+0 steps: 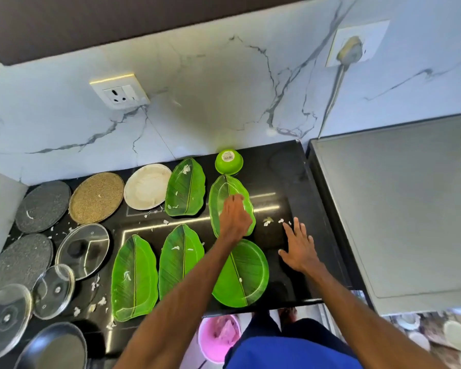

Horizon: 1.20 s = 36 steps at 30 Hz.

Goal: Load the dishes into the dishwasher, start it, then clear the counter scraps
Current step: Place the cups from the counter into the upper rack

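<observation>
Left hand [234,217] lies on the leaf plate [216,206], grip unclear, plate lengthwise near-to-far, tip toward the far bowl [229,162]; right hand [300,249] flat, fingers spread.

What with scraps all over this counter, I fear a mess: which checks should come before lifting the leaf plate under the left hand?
1. Left hand on the leaf plate: ok, it rests there.
2. Firm grip: cannot tell, too blurred.
3. Right hand free: ok, open and flat on the counter beside white scraps.
4. Plate free of scraps: cannot tell, the hand hides part.
5. Room around it: not ok, the green bowl sits close at its far tip, the round green plate at its near end.
6. Pink bin ready below the counter edge: ok.
</observation>
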Each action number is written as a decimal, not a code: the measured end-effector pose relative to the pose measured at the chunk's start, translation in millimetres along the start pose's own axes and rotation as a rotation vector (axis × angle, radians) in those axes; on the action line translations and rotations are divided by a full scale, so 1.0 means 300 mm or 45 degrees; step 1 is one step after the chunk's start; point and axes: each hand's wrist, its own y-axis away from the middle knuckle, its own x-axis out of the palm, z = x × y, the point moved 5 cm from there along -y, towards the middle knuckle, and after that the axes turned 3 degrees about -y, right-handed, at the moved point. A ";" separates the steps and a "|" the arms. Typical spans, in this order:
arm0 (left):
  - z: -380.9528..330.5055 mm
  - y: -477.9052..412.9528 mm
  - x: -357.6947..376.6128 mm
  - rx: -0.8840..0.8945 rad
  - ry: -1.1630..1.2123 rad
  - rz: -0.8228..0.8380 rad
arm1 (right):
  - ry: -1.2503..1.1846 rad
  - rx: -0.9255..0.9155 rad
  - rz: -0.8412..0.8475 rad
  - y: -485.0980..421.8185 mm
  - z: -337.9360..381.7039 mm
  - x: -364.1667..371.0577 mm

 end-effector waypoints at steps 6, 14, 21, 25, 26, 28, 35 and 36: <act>-0.048 -0.276 -0.040 0.091 -0.079 -0.029 | -0.052 0.068 0.082 -0.063 0.071 0.004; 0.031 -0.588 -0.021 0.059 -0.475 0.206 | -0.106 0.153 0.164 -0.096 0.091 -0.032; 0.048 -0.725 0.042 -0.075 -0.500 0.354 | -0.199 0.175 0.094 -0.083 0.082 -0.016; 0.038 -0.734 0.057 -0.102 -0.488 0.288 | -0.245 0.163 0.092 -0.077 0.082 -0.021; 0.032 -0.733 0.058 -0.096 -0.474 0.274 | -0.272 0.166 0.090 -0.077 0.082 -0.024; 0.012 -0.723 0.060 -0.039 -0.468 0.231 | -0.352 0.186 0.070 -0.075 0.078 -0.024; -0.154 -0.570 0.049 0.404 -0.258 0.058 | -0.759 0.359 -0.287 -0.039 0.037 -0.098; -0.178 -0.521 0.052 0.474 -0.213 0.060 | -0.845 0.406 -0.369 -0.029 0.024 -0.114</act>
